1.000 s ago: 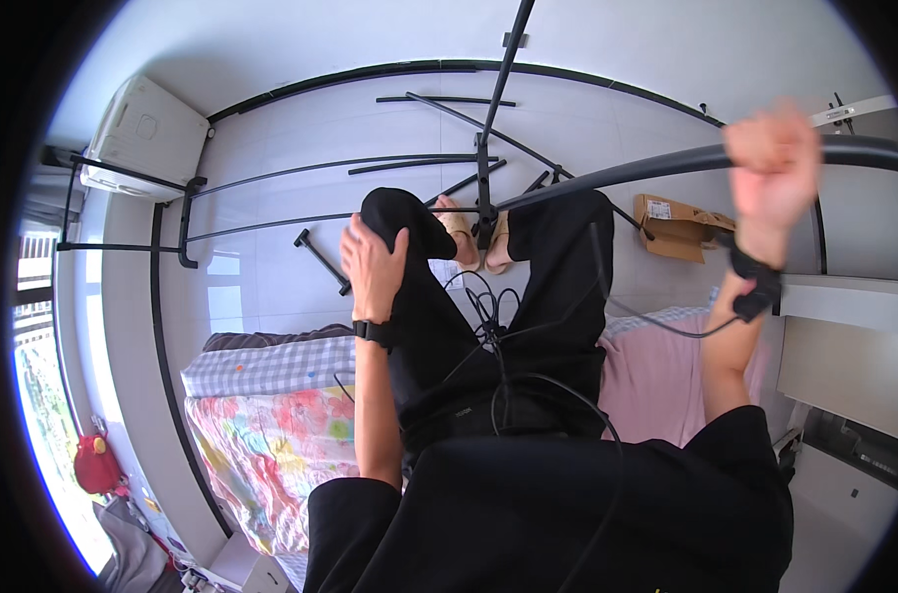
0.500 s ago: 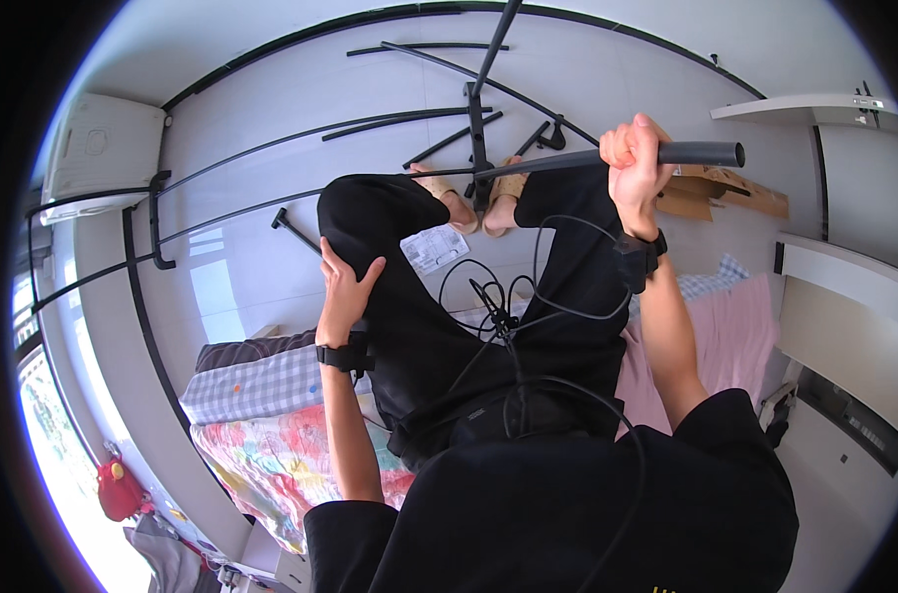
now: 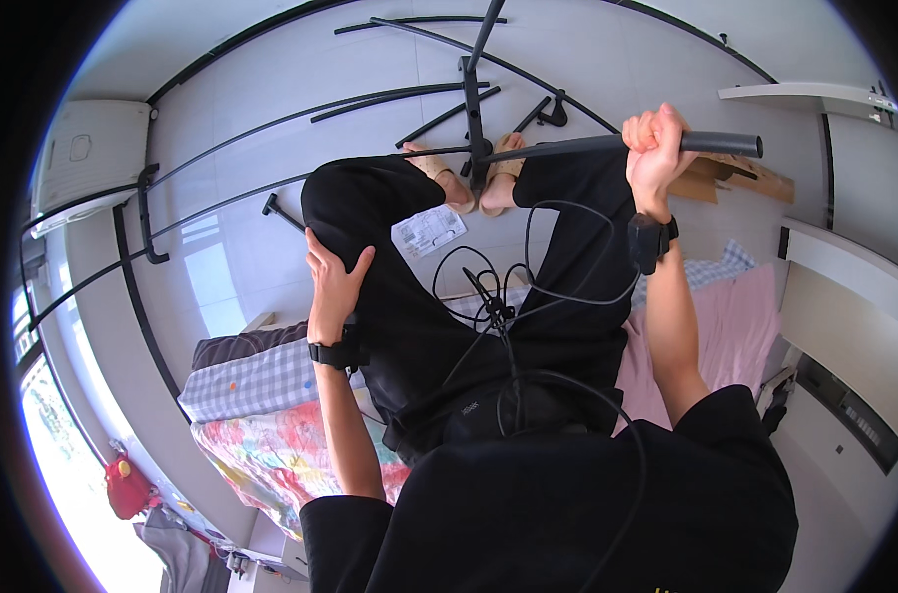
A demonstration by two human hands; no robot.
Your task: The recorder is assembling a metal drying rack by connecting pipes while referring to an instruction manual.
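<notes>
My right hand (image 3: 654, 156) is closed round a thick black metal tube (image 3: 730, 144), whose round end sticks out to the right of the fist. Leftward, the tube runs to a black crossbar with end brackets (image 3: 474, 119) between my feet. Two long thin rods (image 3: 239, 207) reach from there toward a bent black frame end (image 3: 153, 212) on the left. Thumb apart and fingers stretched out, my left hand (image 3: 336, 289) lies on my left knee and holds nothing. Beside that knee a short black tube with a T-shaped end (image 3: 283, 211) is on the floor.
Several loose black tubes (image 3: 439, 121) lie on the tiled floor ahead. A printed sheet (image 3: 429, 230) is by my feet, and torn cardboard (image 3: 750, 178) lies at right. Black cables (image 3: 495, 311) hang over my lap. I sit on a bed with a colourful cover (image 3: 271, 445).
The tube in my right hand has shifted slightly right and, at its near end, slightly up. My left hand stays on the knee. The whole view has moved a little.
</notes>
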